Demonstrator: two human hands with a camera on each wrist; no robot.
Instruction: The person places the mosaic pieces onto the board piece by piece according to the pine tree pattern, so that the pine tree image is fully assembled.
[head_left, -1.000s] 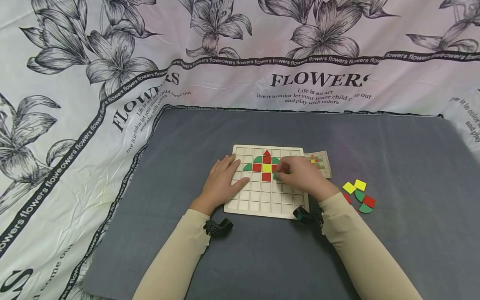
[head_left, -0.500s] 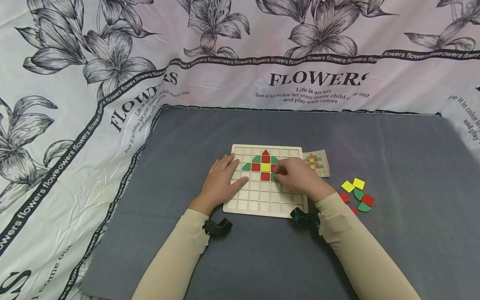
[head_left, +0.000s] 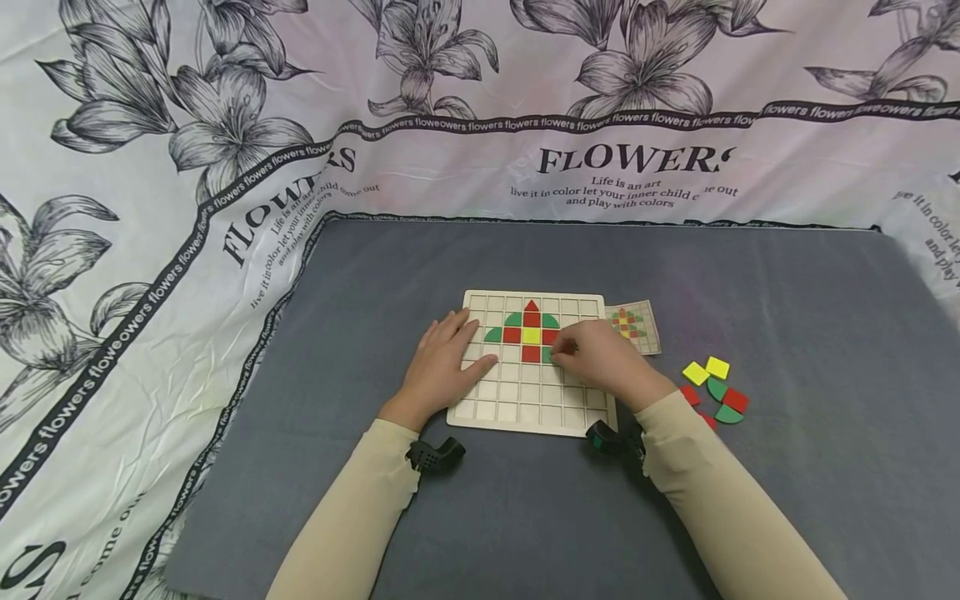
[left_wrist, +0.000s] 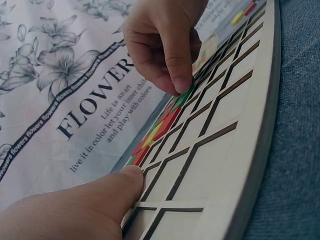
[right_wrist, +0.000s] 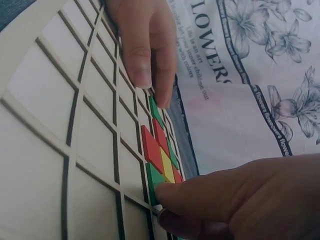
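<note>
A pale wooden grid board point(head_left: 510, 410) lies on the grey table. On its left side rests my left hand point(head_left: 442, 362), fingers spread and thumb out over the squares. My right hand point(head_left: 603, 360) pinches a green quarter-circle tile point(right_wrist: 153, 177) between thumb and index finger, at the cell right of the lowest red square point(head_left: 531, 354). Red squares surround a yellow square point(head_left: 531, 335), with a red triangle point(head_left: 532, 306) on top. Other green quarter-circles point(head_left: 513, 319) sit left and right of the column. Part of the pinched tile is hidden by the fingers.
A small pattern card point(head_left: 643, 321) sticks out past the board's right edge. Right of the right wrist lie loose tiles: yellow squares point(head_left: 717, 367), red pieces point(head_left: 736, 400) and green quarter-circles point(head_left: 729, 414). Behind the table hangs a flower-printed cloth point(head_left: 450, 167).
My right hand stays at the same cell with only a slight shift, and a little more of the green tile shows beside the lowest red square. The left hand has not moved.
</note>
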